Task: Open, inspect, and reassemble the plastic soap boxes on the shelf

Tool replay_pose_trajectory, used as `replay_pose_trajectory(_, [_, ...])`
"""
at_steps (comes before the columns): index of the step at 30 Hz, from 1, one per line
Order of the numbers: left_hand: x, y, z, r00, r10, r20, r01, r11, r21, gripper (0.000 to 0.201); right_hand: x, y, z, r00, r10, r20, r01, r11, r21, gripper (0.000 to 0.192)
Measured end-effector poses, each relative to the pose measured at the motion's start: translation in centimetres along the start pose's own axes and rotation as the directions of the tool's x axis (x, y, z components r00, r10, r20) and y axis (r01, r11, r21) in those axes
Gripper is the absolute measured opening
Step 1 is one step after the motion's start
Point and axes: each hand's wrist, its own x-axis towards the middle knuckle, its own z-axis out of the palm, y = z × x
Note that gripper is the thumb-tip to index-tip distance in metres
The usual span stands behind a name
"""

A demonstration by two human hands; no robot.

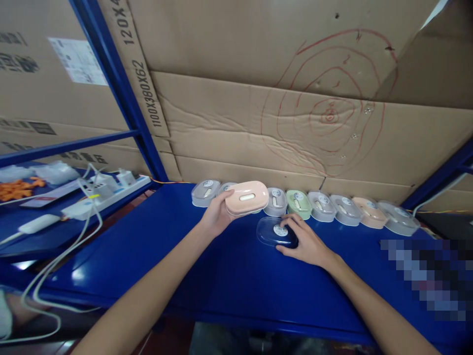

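My left hand grips a peach-pink oval box with a white pill-shaped piece in the middle of its top. The box is held tilted above the blue tabletop, in front of a row of similar boxes. In my right hand is a transparent oval lid with a round white sticker; thumb and fingers close over its right end. The lid is low over the table, right of and below the pink box; whether it touches the surface I cannot tell.
Lidded oval boxes line the back edge, including a grey one, a green one and a peach one. Behind stands a cardboard wall with red rings. White cables and a power strip lie at left, near orange pieces.
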Motion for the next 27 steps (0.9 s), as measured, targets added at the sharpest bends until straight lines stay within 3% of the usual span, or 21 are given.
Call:
replay_pose_trajectory(7, [-0.1,0.0,0.4,0.999,-0.013,0.044,0.012,1.000,0.029,0.048,0.0,-0.1,-0.2,0.998,0.031,0.047,-0.030,0.999,-0.028,0.077])
replay_pose_trajectory(11, [-0.1,-0.1,0.8,1.000,-0.015,0.017,0.014,0.999,0.049,0.048,0.0,0.2,-1.2,0.999,0.039,0.004,-0.039,0.999,-0.007,0.071])
replay_pose_trajectory(15, [-0.3,0.0,0.8,1.000,0.006,-0.021,-0.005,0.999,0.035,0.046,0.1,0.7,-3.2,0.990,0.057,-0.129,-0.043,0.993,0.107,0.054])
replay_pose_trajectory(18, [-0.4,-0.3,0.6,1.000,-0.020,-0.007,0.020,1.000,0.021,0.044,0.2,0.9,-4.2,0.958,0.095,-0.270,-0.062,0.990,0.129,0.048])
replay_pose_trajectory(22, [-0.9,-1.3,1.1,0.996,-0.085,0.041,0.084,0.996,0.035,0.040,0.3,0.0,-4.3,0.890,0.071,-0.451,-0.028,0.995,0.100,0.057])
replay_pose_trajectory(24, [-1.2,-2.0,1.8,0.989,-0.131,0.074,0.127,0.990,0.058,0.043,0.5,-0.8,-3.8,0.885,0.023,-0.466,0.015,0.997,0.078,0.064])
replay_pose_trajectory(27, [-1.8,-2.9,3.0,0.959,-0.223,0.176,0.209,0.973,0.096,0.054,0.6,-2.1,-2.7,0.925,-0.039,-0.377,0.070,0.995,0.069,0.072])
